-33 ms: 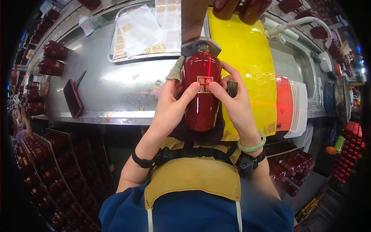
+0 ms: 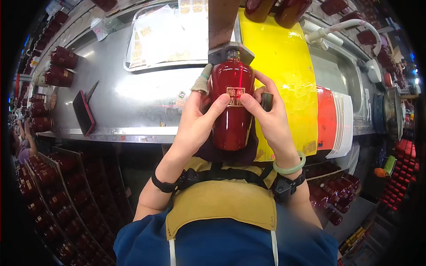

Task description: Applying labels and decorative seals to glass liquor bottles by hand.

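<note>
A dark red glass bottle [image 2: 230, 122] lies between my two hands with its neck toward the far side, against a metal piece [image 2: 217, 55] below an upright post. Both of my thumbs press on the square gold-framed label [image 2: 235, 96] on its front. My left hand [image 2: 199, 111] grips the left side; a knitted grey-green cover [image 2: 202, 81] sits on one of its fingers. My right hand [image 2: 270, 108] holds the right side, with a short dark cylindrical piece [image 2: 266, 102] at its curled fingers. A red line of light runs down the glass. The fingers behind the bottle are partly hidden.
A tray [image 2: 128, 68] of label sheets stands at the back, beside a yellow mat [image 2: 284, 80]. A phone [image 2: 83, 113] rests on the metal bench [image 2: 133, 97] at left. Right are a sink [image 2: 330, 66] and a faucet [image 2: 350, 24]. Racked red bottles [image 2: 62, 190] stand lower left.
</note>
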Available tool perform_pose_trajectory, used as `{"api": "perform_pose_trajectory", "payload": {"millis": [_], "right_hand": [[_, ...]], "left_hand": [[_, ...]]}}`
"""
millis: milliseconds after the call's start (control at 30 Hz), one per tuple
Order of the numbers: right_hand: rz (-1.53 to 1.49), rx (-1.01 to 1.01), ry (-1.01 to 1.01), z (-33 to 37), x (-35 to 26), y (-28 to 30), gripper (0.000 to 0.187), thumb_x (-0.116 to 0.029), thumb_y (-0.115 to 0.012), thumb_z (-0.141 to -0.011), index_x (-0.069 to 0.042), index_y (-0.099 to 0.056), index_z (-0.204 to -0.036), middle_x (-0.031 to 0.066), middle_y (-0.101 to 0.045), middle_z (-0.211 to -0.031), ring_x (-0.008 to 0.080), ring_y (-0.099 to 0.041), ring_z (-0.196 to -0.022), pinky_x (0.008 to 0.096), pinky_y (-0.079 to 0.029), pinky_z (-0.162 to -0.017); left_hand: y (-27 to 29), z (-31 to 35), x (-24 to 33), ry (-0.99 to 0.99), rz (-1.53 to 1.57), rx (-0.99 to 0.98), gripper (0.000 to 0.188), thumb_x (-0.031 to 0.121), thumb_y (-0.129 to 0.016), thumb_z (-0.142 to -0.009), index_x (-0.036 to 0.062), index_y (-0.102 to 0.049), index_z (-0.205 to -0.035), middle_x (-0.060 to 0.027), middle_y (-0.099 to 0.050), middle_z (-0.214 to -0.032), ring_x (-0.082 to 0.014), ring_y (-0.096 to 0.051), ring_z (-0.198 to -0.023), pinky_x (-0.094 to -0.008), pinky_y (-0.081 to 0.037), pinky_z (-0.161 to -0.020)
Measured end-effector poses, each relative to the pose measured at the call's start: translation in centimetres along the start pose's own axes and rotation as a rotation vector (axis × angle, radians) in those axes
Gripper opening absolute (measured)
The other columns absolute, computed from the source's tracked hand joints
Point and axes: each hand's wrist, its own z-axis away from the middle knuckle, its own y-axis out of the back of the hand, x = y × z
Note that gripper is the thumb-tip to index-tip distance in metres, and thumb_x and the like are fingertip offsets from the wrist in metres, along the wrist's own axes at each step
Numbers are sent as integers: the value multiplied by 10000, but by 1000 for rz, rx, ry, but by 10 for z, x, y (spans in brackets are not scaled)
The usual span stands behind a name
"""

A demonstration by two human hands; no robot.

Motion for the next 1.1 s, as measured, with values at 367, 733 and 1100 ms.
{"api": "perform_pose_trajectory", "payload": {"millis": [367, 733, 1100], "right_hand": [[-60, 55, 42, 15, -15, 18, 442, -97, -555, -1018, 2, -419, -1427, 5, -535, -999, 75, -499, -921, 215, -403, -864], [219, 44, 203, 48, -15, -5, 179, 5, -657, -924, 25, -632, -1100, 76, -661, -983, 115, -642, -856, 258, -512, -750], [260, 57, 225, 48, -15, -7, 186, 13, -680, -891, 12, -648, -1074, 74, -651, -928, 125, -634, -794, 256, -500, -700]], "left_hand": [[1, 2, 6, 37, 190, 5, 695, 126, -616, -1003, -38, -224, -1552, -168, -499, -1431, -197, -517, -1279, -352, -414, -1094], [1, 4, -5, -46, -26, -13, 696, 72, -610, -991, 15, -223, -1568, -163, -453, -1468, -205, -511, -1299, -358, -407, -1105], [1, 4, -2, -19, -23, -22, 784, 138, -664, -971, -48, -182, -1560, -199, -415, -1505, -233, -481, -1333, -368, -377, -1126]]}}
